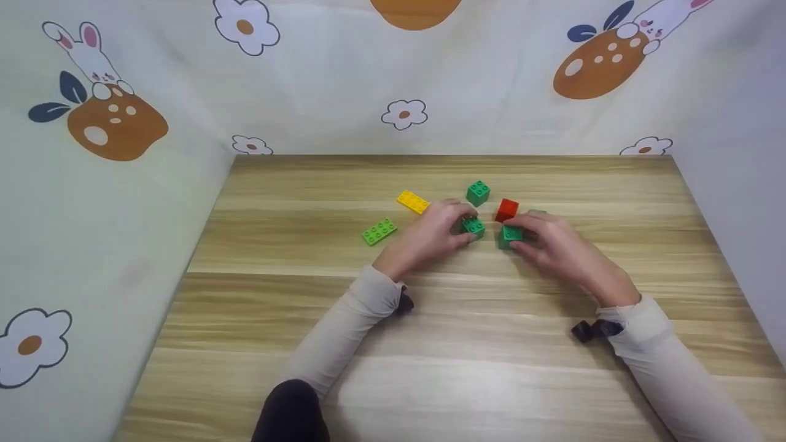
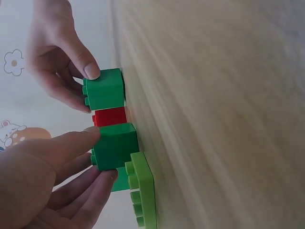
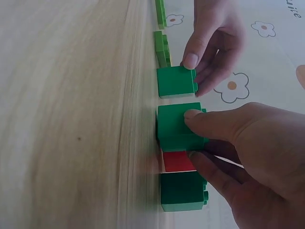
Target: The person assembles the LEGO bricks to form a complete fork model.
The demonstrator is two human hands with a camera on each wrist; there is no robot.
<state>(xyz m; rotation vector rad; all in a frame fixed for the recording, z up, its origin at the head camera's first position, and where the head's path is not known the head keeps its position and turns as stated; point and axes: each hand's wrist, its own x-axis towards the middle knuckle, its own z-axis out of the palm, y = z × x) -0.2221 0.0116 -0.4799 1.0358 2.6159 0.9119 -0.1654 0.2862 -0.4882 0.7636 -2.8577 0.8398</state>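
Observation:
My left hand (image 1: 433,230) pinches a green studded toy block (image 1: 473,228) between thumb and fingers, low at the wooden table. Just to its right, my right hand (image 1: 556,248) grips a second green block (image 1: 509,237) the same way. Both blocks have their studs upward, with a narrow gap between them. Behind them stands a red block (image 1: 507,210). In the right wrist view, the thumb lies on the side of the right-hand green block (image 3: 178,126). The left wrist view shows the left thumb along the edge of its green block (image 2: 116,145).
Another green block (image 1: 478,193) stands farther back. A flat yellow brick (image 1: 412,201) and a flat lime brick (image 1: 379,231) lie left of the left hand. One more green block (image 3: 182,191) is beyond the red one, mostly hidden in the head view. Patterned cloth (image 1: 331,80) walls the table.

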